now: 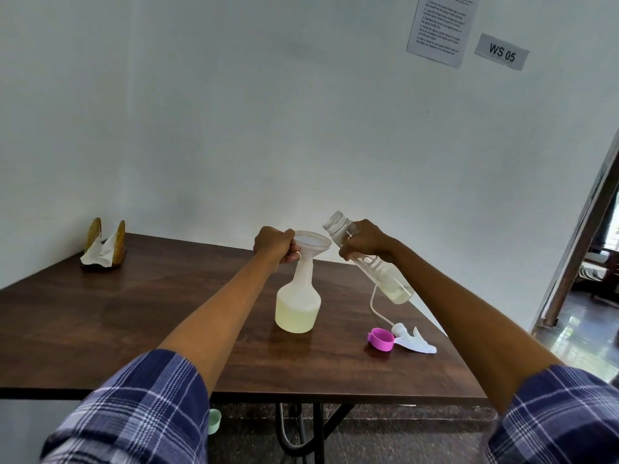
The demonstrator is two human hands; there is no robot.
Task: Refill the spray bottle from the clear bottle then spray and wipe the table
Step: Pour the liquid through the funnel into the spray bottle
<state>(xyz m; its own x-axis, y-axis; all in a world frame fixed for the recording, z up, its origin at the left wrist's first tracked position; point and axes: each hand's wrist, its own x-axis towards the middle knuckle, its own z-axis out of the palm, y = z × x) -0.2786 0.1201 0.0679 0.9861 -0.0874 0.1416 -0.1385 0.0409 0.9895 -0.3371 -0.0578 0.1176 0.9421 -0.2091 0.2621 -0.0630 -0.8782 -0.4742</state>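
spray bottle of translucent white plastic with a long neck (297, 304) stands upright near the middle of the dark wooden table (134, 313), holding pale yellowish liquid in its lower body. a white plastic funnel (311, 242) is seated in its neck, the wide mouth facing up. the funnel and neck are steadied by the left hand (275, 245), whose fingers are curled around the funnel's stem just under the rim.

the clear plastic bottle without cap (366, 262) is gripped around its upper part by the right hand (366, 244), fingers wrapped closed on it. its long axis is tilted, running from the base at lower right up to the open mouth at upper left. the mouth sits just to the right of the funnel's rim and slightly above it, angled upward, so the little liquid left is pooled at the base and nothing is seen pouring.

the coming move appears to turn on this one relation: the funnel lies just left of the bottle's mouth, so the base would have to be raised and the mouth carried over the rim for the remainder to run in. the right hand is the nearer one for that.

the white trigger spray head with its tube (410, 338) and a pink round cap (382, 339) lie on the table to the right, well apart from the spray bottle. a wooden holder with white tissues (104, 247) stands at the far left corner.
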